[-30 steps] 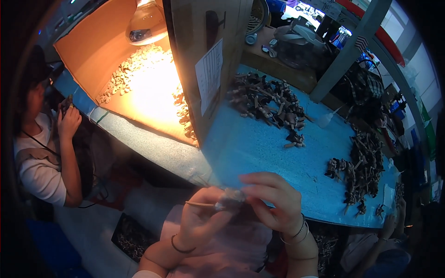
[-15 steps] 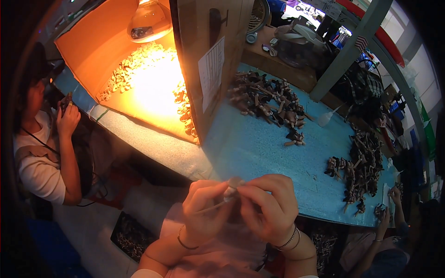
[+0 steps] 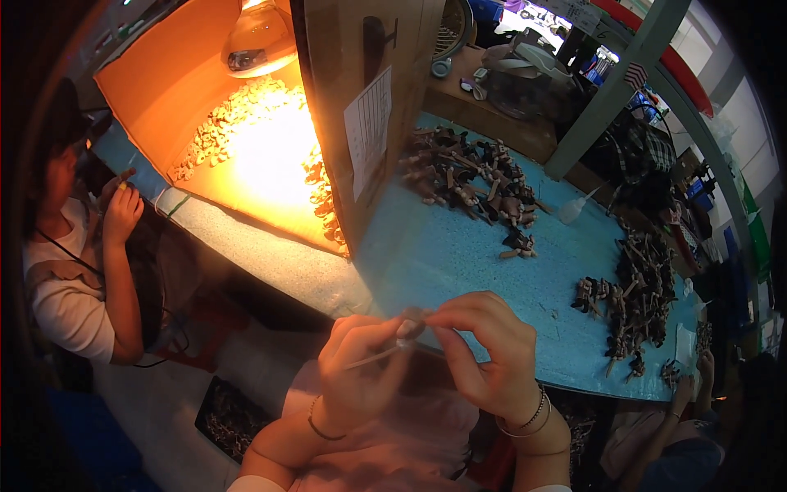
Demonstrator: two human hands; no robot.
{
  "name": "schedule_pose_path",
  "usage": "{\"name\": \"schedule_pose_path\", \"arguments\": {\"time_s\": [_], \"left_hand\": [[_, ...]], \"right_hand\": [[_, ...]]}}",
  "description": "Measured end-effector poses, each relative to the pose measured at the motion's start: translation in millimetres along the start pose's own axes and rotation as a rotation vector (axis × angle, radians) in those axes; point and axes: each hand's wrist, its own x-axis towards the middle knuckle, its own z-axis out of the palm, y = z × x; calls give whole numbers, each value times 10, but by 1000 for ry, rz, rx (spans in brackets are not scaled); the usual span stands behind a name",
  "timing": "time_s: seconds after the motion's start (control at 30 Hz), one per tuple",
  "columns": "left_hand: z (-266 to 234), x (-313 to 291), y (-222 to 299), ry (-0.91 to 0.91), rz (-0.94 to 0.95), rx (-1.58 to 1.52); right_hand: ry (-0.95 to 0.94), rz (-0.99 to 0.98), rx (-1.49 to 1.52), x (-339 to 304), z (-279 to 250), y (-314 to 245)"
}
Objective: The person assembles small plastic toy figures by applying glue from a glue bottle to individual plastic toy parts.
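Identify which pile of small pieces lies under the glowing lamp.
The pale pile inside the cardboard box; the two dark piles lie outside it, on the blue table.

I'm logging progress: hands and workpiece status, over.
Left hand holding small blurred part and thin stick. Right hand, fingertips at part. Cardboard box beyond, apart from both hands.

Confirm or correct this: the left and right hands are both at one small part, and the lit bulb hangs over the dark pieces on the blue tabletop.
Wrong spot: the head view shows the lit bulb hanging over the pale pieces inside the open cardboard box. The rest stands: the left hand and right hand are both at one small part.
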Motion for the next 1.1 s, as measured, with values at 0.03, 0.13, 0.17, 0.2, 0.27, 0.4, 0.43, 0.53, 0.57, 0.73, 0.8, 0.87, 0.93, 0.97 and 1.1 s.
{"name": "schedule_pose_path", "arguments": {"time_s": [0.03, 0.13, 0.17, 0.2, 0.27, 0.4, 0.43, 0.53, 0.57, 0.73, 0.8, 0.87, 0.93, 0.97, 1.1], "left_hand": [[3, 3, 14, 1, -25, -15], [48, -8, -16, 32, 47, 54], [57, -17, -27, 31, 47, 53], [64, -30, -37, 24, 49, 66], [72, -47, -49, 18, 51, 80], [97, -55, -78, -15, -53, -47], [113, -54, -81, -10, -127, -143], [207, -66, -32, 91, -288, -428], [219, -92, -29, 87, -280, -433], [320, -107, 48, 119, -408, -519], [219, -81, 13, 53, -315, -433], [74, 1, 1, -211, -78, -252], [24, 86, 12, -220, -68, -278], [29, 164, 75, -222, -101, -258], [110, 245, 71, -210, -68, -266]], "right_hand": [[1, 1, 1, -4, 2, 1], [-3, 2, -31, -6, 16, 5], [-1, -3, -34, -2, 19, 8], [1, -9, -38, 0, 17, 13], [-32, -6, -38, -32, 0, 49], [-116, 14, -114, -63, 6, -2], [-112, 15, -117, -73, 23, -17], [-133, 6, -220, -95, 95, -62], [-113, 8, -235, -109, 135, -50], [47, -59, -338, -206, 260, 153], [-12, 40, -132, -218, 170, 217], [-7, 194, 352, -315, 119, 386], [-4, 350, 843, -382, 88, 446], [-12, 324, 997, -408, 77, 449], [-50, 260, 1194, -429, 77, 430]]}}
